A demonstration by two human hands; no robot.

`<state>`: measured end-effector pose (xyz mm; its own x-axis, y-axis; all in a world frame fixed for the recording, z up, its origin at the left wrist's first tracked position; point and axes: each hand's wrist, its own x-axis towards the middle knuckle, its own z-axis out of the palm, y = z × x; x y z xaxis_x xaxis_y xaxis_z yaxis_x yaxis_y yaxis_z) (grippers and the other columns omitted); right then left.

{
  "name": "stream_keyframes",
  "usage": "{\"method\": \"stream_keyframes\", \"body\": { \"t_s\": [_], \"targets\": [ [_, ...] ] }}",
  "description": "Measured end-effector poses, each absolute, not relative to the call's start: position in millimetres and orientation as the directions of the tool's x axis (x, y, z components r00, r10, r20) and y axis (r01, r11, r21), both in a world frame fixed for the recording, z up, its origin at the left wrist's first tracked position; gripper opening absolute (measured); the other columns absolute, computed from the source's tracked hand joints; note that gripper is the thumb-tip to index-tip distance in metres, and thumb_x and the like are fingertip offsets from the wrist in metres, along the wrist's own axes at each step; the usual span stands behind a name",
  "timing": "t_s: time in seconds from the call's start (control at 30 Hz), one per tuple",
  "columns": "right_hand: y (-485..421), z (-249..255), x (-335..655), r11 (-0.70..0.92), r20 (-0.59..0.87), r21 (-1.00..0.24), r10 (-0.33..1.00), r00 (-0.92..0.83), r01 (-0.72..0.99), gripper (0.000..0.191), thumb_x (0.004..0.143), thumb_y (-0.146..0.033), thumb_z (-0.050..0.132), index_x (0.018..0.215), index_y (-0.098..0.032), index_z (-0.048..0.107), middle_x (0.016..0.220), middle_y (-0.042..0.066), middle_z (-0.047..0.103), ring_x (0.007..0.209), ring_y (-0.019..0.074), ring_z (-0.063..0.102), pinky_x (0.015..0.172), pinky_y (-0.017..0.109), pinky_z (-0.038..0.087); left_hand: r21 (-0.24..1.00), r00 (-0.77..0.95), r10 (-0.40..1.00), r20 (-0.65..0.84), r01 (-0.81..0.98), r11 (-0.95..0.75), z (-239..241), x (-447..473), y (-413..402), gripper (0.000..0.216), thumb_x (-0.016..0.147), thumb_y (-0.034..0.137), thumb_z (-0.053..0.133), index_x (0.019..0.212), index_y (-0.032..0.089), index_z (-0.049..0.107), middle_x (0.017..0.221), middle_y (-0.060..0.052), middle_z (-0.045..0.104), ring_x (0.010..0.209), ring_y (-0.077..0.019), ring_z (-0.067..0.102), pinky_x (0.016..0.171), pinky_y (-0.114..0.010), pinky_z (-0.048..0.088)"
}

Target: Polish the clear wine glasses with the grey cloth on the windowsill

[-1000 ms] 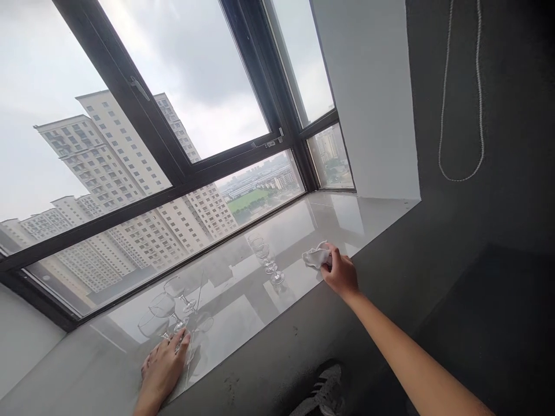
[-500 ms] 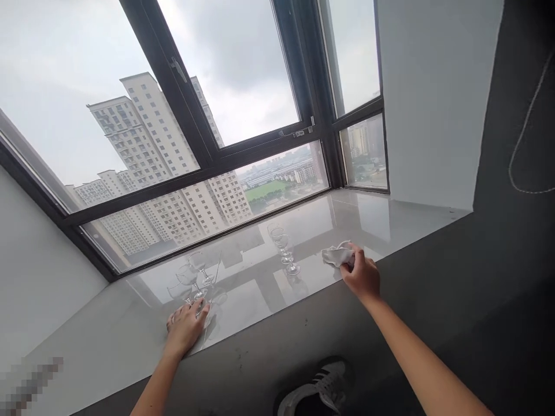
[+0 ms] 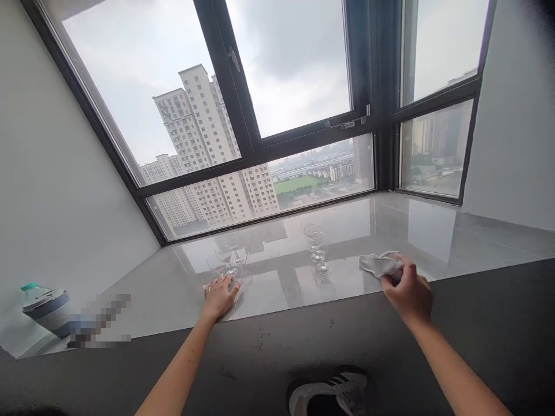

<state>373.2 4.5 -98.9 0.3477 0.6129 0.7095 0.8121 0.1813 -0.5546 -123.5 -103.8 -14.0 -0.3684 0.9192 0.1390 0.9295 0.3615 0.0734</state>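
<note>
On the glossy window sill (image 3: 281, 289), my left hand (image 3: 220, 297) is low at the foot of the nearest wine glass (image 3: 215, 264) in the left group. Its fingers are curved around the foot, which they mostly hide. Just behind stand two more clear wine glasses, one of them a stemmed glass (image 3: 235, 254) at the back. My right hand (image 3: 410, 294) is closed on a crumpled white cloth (image 3: 378, 266) above the sill's front edge. Between my hands, a second row of clear wine glasses (image 3: 321, 257) stands upright, apart from both.
A dark-framed window (image 3: 251, 153) rises behind the sill. At the far left are a paper cup (image 3: 50, 312) with a lid and a bottle with a green cap (image 3: 30, 287); a pixelated patch lies beside them. A striped shoe (image 3: 333, 393) shows below.
The view has swung left, so the sill and both hands appear farther right, and the cup and bottle have come in. Both hands keep nearly the same places on the sill.
</note>
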Motion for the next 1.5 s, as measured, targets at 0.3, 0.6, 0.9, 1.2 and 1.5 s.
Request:
{"method": "stream_keyframes", "body": {
  "t_s": [0.3, 0.6, 0.9, 1.2, 1.5],
  "targets": [
    [5.8, -100.6, 372.6, 0.179, 0.708, -0.56, 0.611, 0.355, 0.809, 0.061, 0.077, -0.035, 0.056, 0.134, -0.016, 0.051, 0.101, 0.013, 0.07, 0.08, 0.0309, 0.064, 0.075, 0.041, 0.046, 0.098, -0.359, 0.928, 0.101, 0.932, 0.349, -13.5, -124.4, -103.6, 0.067, 0.094, 0.061, 0.028, 0.147, 0.025, 0.043, 0.159, -0.01, 0.036, 0.148, -0.0319, 0.026, 0.118, -0.056, 0.012],
    [6.3, -102.0, 373.4, 0.176, 0.709, -0.557, 0.61, 0.355, 0.812, 0.061, 0.077, -0.035, 0.057, 0.134, -0.016, 0.05, 0.1, 0.013, 0.07, 0.08, 0.0308, 0.064, 0.074, 0.04, 0.046, 0.081, -0.34, 0.936, 0.09, 0.939, 0.334, -14.7, -125.8, -99.5, 0.066, 0.094, 0.06, 0.029, 0.147, 0.025, 0.043, 0.16, -0.009, 0.033, 0.148, -0.0325, 0.024, 0.117, -0.058, 0.01],
    [4.7, -100.6, 372.7, 0.18, 0.696, -0.57, 0.624, 0.355, 0.801, 0.059, 0.077, -0.037, 0.055, 0.133, -0.018, 0.051, 0.101, 0.012, 0.069, 0.081, 0.0306, 0.063, 0.075, 0.041, 0.045, 0.076, -0.318, 0.945, 0.075, 0.947, 0.312, -13.8, -126.9, -97.4, 0.069, 0.093, 0.062, 0.029, 0.151, 0.026, 0.04, 0.161, -0.009, 0.032, 0.148, -0.0339, 0.024, 0.118, -0.058, 0.008],
    [6.2, -101.5, 373.2, 0.187, 0.712, -0.55, 0.614, 0.341, 0.814, 0.06, 0.076, -0.037, 0.053, 0.132, -0.016, 0.053, 0.095, 0.012, 0.068, 0.079, 0.031, 0.063, 0.074, 0.041, 0.046, 0.073, -0.313, 0.947, 0.079, 0.949, 0.307, -16.1, -129.3, -96.7, 0.068, 0.093, 0.064, 0.03, 0.152, 0.029, 0.038, 0.161, -0.01, 0.032, 0.148, -0.0349, 0.025, 0.117, -0.059, 0.01],
    [4.8, -100.4, 372.9, 0.166, 0.696, -0.559, 0.626, 0.351, 0.812, 0.058, 0.076, -0.037, 0.054, 0.131, -0.017, 0.054, 0.092, 0.012, 0.069, 0.079, 0.0315, 0.062, 0.071, 0.04, 0.046, 0.097, -0.323, 0.911, 0.256, 0.946, 0.308, -14.5, -124.7, -104.3, 0.051, 0.098, 0.053, 0.029, 0.129, 0.031, 0.064, 0.143, -0.008, 0.056, 0.136, -0.0299, 0.044, 0.116, -0.054, 0.017]
  ]
}}
